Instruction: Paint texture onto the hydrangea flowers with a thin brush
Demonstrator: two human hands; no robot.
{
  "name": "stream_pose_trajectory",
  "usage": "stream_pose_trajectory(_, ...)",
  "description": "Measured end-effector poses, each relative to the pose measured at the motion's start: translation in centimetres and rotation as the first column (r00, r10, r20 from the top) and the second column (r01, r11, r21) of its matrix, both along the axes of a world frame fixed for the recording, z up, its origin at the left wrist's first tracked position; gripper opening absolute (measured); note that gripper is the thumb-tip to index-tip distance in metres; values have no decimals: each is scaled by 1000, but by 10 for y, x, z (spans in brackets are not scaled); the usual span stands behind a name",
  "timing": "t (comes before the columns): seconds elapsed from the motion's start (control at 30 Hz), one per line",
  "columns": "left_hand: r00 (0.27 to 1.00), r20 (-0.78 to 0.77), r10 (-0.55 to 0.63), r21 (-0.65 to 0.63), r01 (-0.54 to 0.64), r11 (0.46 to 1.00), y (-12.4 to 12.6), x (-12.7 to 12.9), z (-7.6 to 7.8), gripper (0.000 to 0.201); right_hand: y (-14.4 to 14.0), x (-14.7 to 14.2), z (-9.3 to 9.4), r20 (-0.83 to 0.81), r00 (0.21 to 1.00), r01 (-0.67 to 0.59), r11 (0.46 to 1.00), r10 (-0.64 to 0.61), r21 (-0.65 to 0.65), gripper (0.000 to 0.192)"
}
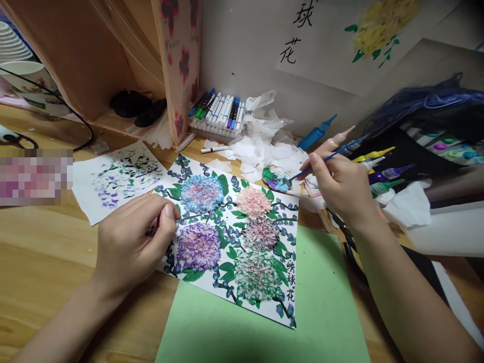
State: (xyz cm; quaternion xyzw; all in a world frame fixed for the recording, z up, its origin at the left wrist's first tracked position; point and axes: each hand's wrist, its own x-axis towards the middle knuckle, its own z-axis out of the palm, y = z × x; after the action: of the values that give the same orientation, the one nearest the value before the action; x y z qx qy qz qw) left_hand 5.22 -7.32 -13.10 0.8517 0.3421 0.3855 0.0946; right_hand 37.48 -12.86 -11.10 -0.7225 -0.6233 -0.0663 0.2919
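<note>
My right hand (340,186) pinches a thin blue paintbrush (336,157) between thumb and fingers. The brush tip is at a small round palette (278,179) smeared with green, purple and light blue paint. My left hand (132,239) is curled closed over the left edge of a flower painting (230,282); whatever its fingers may hold is hidden. Several fluffy, textured blossoms in blue, purple, pink, dark and green tones cover the painting, among green leaves and dark stems. The painting lies tilted, partly on a green sheet (264,343).
A paint-dabbed paper (123,176) lies at the left. Behind are a marker rack (219,118) and crumpled tissues (253,154). Paint bottles (387,174), black-handled scissors (351,247) and a white tissue (410,206) are at the right. A pink box (177,65) stands at the back.
</note>
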Motion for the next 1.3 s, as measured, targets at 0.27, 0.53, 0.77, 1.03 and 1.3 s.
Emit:
stream_pose_trajectory(0.27,1000,2,-10,-14,10,1000,-1,-2,1,19,-5,-21,5,-208,974,-66,989,93,134,29)
stream_pose_trajectory(0.53,1000,8,-13,-20,13,1000,-3,-2,1,20,-8,-54,-3,-229,927,-320,945,298,-63,21)
stream_pose_trajectory(0.77,1000,-2,-8,-32,8,999,-2,-3,1,21,-6,-53,-10,-184,934,-329,939,307,-102,21)
stream_pose_trajectory(1.03,1000,-6,-9,-31,9,999,-3,-2,3,21,-7,-50,-8,-180,933,-331,939,312,-91,21)
stream_pose_trajectory(1.3,1000,12,-15,-34,15,999,-2,-1,2,19,-7,-46,-1,-162,944,-301,951,288,-67,22)
